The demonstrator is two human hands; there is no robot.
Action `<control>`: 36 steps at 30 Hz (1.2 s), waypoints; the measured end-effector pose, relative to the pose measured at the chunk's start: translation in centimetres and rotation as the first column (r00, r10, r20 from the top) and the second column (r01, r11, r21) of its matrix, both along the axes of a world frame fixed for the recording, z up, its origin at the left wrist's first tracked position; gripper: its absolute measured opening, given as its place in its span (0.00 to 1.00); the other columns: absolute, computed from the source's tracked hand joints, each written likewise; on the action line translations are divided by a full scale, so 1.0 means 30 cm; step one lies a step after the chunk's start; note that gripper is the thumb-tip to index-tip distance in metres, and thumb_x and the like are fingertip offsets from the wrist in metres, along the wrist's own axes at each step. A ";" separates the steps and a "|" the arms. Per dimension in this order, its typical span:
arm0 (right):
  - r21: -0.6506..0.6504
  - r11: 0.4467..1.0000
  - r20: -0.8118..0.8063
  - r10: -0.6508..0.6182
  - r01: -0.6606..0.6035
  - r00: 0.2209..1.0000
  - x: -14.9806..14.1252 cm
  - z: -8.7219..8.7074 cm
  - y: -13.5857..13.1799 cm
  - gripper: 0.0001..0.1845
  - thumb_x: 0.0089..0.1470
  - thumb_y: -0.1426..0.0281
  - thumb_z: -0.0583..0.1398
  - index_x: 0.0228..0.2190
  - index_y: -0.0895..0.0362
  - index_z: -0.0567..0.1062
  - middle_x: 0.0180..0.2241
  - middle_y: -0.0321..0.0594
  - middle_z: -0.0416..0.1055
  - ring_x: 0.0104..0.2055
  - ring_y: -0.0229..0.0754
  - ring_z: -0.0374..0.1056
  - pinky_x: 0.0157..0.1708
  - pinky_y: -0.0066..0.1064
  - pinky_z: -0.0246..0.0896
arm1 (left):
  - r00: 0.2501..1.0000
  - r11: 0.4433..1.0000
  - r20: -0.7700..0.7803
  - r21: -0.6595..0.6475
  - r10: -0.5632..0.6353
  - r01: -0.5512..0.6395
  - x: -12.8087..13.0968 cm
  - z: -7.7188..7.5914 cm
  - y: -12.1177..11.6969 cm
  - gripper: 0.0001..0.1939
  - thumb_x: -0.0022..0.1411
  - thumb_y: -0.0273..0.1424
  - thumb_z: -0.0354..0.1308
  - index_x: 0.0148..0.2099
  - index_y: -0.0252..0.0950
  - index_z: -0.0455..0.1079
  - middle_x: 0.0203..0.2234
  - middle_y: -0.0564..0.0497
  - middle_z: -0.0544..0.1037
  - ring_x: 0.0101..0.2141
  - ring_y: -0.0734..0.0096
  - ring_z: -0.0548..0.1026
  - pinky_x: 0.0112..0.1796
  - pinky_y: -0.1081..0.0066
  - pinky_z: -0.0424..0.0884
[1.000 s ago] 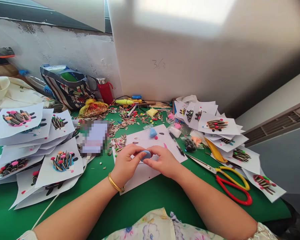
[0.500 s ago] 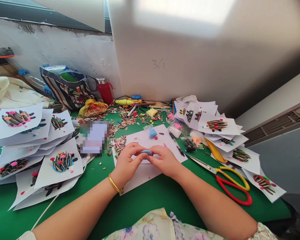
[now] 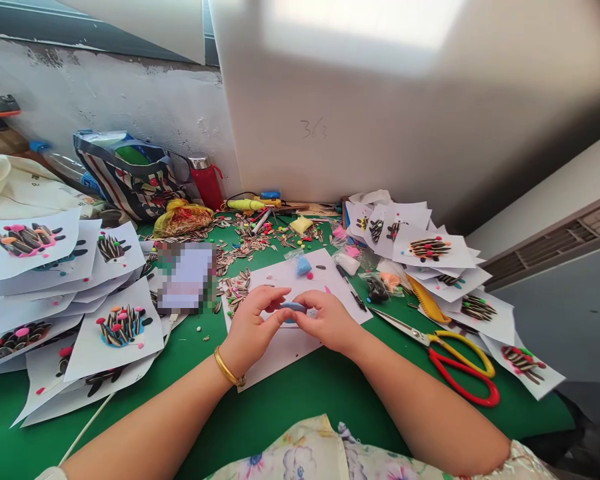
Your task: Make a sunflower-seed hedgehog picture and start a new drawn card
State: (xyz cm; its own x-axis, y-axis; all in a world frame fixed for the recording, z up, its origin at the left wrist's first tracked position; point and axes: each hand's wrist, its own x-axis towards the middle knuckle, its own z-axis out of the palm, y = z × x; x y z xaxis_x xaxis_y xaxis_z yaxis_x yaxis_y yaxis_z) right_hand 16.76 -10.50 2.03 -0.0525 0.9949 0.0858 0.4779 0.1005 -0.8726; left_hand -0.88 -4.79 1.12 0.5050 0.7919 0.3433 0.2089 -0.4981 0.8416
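My left hand (image 3: 257,323) and my right hand (image 3: 327,323) meet over a white sheet of paper (image 3: 267,367). Between their thumbs and fingertips is a flattened piece of blue clay (image 3: 295,307), gripped from both sides. Its underside is partly hidden by the fingers. Beyond the fingers, a blue clay lump (image 3: 303,266) in clear wrap rests on the paper, with a small pink ball (image 3: 309,275) and a dark seed (image 3: 321,267) close by. Striped sunflower seeds (image 3: 234,290) lie along the paper's left edge.
Seed-hedgehog cards are stacked at left (image 3: 115,353) and right (image 3: 433,257). Scissors (image 3: 465,353), a yellow comb (image 3: 425,300) and a black pen (image 3: 351,287) lie to the right. A phone (image 3: 187,277) with a cable is at left. Behind stand a red flask (image 3: 207,187) and a bag (image 3: 130,173).
The fingers of my left hand have lifted and straightened a little, while the blue clay stays between both hands. The whole view has shifted slightly.
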 end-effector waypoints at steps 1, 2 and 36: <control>0.002 1.000 0.001 -0.002 0.002 1.000 0.000 -0.003 0.001 0.05 0.54 0.69 0.60 0.32 0.55 0.77 0.31 0.35 0.74 0.34 0.38 0.67 0.36 0.28 0.60 | 1.000 1.000 -0.015 0.004 -0.006 0.006 0.000 -0.001 0.002 0.08 0.62 0.34 0.59 0.43 0.40 0.75 0.33 0.51 0.75 0.33 0.70 0.72 0.36 0.69 0.68; 0.003 1.000 -0.005 -0.002 0.002 1.000 0.000 -0.006 0.001 0.05 0.53 0.68 0.61 0.32 0.55 0.77 0.31 0.35 0.74 0.35 0.38 0.67 0.36 0.28 0.60 | 1.000 1.000 -0.029 0.006 -0.007 0.007 0.001 -0.001 0.004 0.06 0.62 0.34 0.59 0.40 0.40 0.76 0.30 0.51 0.75 0.32 0.70 0.71 0.35 0.69 0.68; 0.014 0.999 -0.097 -0.049 0.051 0.994 0.003 0.000 0.008 0.10 0.51 0.66 0.62 0.37 0.56 0.74 0.34 0.36 0.73 0.36 0.38 0.67 0.38 0.30 0.63 | 0.999 0.957 0.042 -0.289 0.023 -0.010 0.005 0.016 0.000 0.10 0.57 0.37 0.63 0.39 0.37 0.76 0.33 0.49 0.79 0.34 0.67 0.76 0.37 0.68 0.73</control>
State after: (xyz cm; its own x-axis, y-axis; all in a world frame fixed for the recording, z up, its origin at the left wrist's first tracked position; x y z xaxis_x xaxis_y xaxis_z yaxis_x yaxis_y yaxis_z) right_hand 16.84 -10.27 2.03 0.0065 0.9945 0.1047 0.3966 0.0936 -0.9132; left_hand -0.72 -4.79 1.60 0.4805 0.8686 0.1208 0.1740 -0.2295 0.9576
